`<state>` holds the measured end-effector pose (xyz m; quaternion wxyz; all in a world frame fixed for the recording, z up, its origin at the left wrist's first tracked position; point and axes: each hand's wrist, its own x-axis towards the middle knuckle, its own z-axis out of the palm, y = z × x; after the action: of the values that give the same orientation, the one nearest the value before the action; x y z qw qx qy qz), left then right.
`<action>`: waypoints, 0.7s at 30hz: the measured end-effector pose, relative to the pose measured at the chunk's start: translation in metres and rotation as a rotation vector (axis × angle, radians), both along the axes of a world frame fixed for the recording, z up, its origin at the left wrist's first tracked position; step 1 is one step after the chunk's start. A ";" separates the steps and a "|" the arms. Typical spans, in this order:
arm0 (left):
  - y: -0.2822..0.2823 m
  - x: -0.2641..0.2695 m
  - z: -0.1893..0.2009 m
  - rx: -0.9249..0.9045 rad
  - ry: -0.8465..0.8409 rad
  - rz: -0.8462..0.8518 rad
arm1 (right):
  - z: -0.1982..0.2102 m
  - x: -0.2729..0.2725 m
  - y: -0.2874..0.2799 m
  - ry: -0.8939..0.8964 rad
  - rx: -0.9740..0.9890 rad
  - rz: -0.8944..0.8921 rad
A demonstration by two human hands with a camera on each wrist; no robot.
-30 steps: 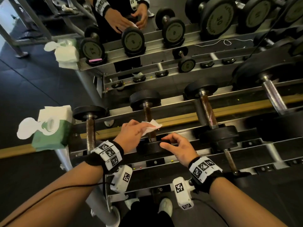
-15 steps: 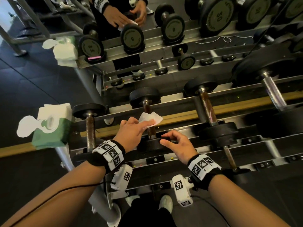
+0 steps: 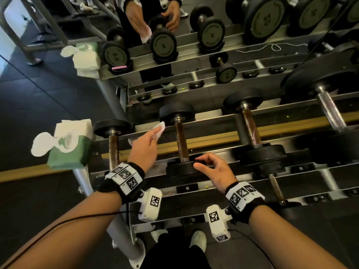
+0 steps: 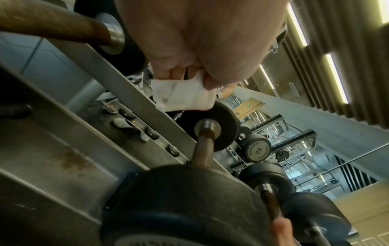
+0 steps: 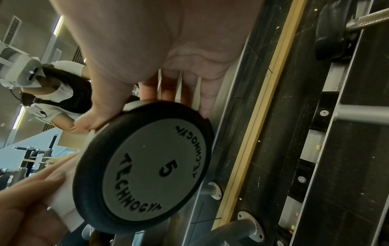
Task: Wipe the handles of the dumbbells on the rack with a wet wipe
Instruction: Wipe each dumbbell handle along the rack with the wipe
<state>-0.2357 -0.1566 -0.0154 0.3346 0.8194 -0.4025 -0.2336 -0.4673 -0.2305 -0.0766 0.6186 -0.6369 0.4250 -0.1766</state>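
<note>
The 5 kg dumbbell (image 3: 181, 140) lies on the rack's top shelf, its brown handle bare. My left hand (image 3: 156, 133) pinches a white wet wipe (image 3: 160, 128) just left of the handle, near the far head, and the wipe is off the handle. In the left wrist view the wipe (image 4: 183, 94) hangs from the fingers above that dumbbell's handle (image 4: 202, 146). My right hand (image 3: 202, 162) grips the rim of the near head (image 5: 147, 166), thumb on one side, fingers curled over the other.
A green wipe pack (image 3: 70, 146) sits at the rack's left end. Another small dumbbell (image 3: 113, 150) lies left of my hands, and bigger ones (image 3: 250, 131) lie to the right. A mirror behind the rack reflects the dumbbells and my hands (image 3: 139, 20).
My left hand has carried the wipe off the middle dumbbell's handle, moving left and away toward the far head. The right hand has stayed on the near head.
</note>
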 end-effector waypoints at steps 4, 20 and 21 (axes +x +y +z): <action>-0.011 -0.025 -0.011 0.082 0.068 -0.134 | 0.000 0.000 0.001 0.005 -0.005 -0.008; 0.002 -0.017 -0.015 -0.077 0.520 0.106 | 0.005 0.000 -0.002 -0.010 0.030 0.020; -0.002 -0.020 -0.019 -0.067 0.511 0.117 | 0.005 0.000 -0.002 -0.009 0.033 0.024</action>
<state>-0.2552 -0.1583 -0.0343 0.4654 0.7441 -0.2645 -0.3998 -0.4676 -0.2324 -0.0717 0.6328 -0.6309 0.4174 -0.1653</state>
